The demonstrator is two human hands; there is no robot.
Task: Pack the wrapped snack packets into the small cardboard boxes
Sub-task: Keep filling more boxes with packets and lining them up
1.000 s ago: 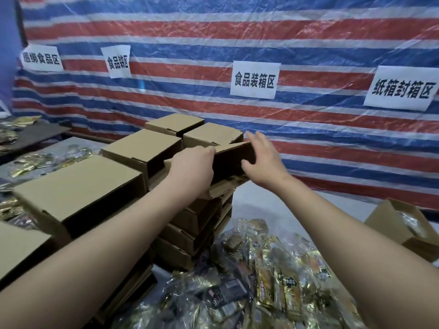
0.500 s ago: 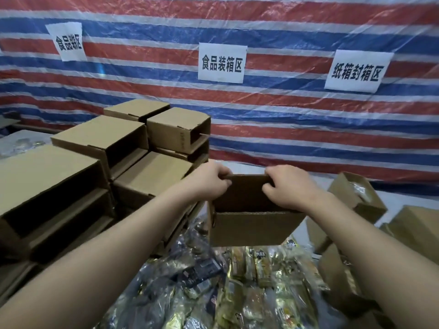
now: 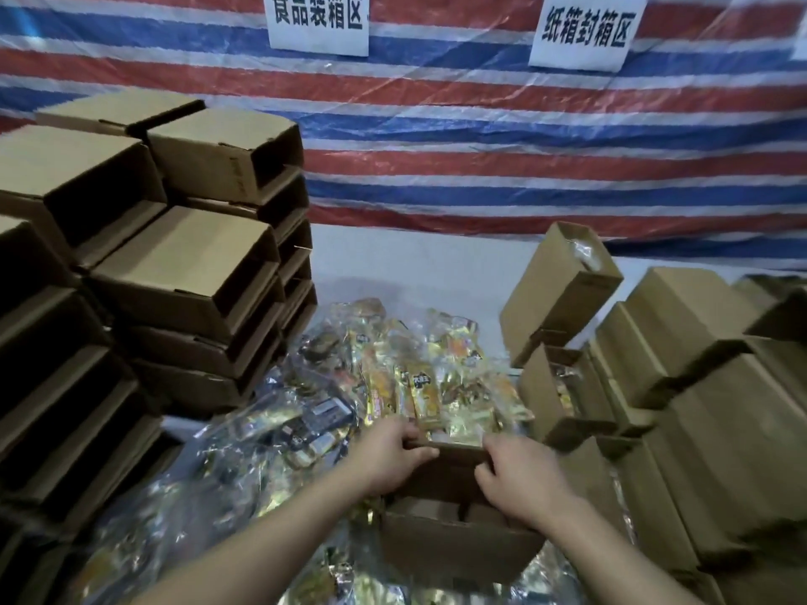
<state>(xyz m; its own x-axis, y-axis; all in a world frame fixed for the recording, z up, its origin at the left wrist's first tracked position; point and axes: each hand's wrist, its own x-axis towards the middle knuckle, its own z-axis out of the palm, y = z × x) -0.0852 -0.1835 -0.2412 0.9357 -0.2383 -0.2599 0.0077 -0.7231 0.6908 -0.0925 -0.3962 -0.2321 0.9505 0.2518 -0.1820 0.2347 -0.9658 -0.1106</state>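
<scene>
- A red, white and blue striped tarp (image 3: 436, 137) is hanging across the back, with two white signs (image 3: 319, 21) printed in black characters pinned to it.
- A pale table (image 3: 415, 264) is showing between the cardboard piles.
- Empty boxes (image 3: 183, 264) are sitting stacked on the left, lying on their sides with open mouths facing right.
- Filled boxes (image 3: 563, 281) are piling up on the right, some showing wrappers inside; one is leaning tilted on the others.
- Snack packets (image 3: 419, 386) in gold and clear wrap are lying heaped in the middle, spreading toward the viewer.
- One open box (image 3: 454, 548) is sitting at the near edge of the heap, mouth facing up, its long axis running left to right.
- The left hand (image 3: 388, 456) is gripping the box's far rim, fingers curled over the edge.
- The right hand (image 3: 519, 478) is gripping the same rim just beside it, fingers likewise hooked into the opening.
- The box interior is looking dark; whether any packets lie in it cannot be told.
</scene>
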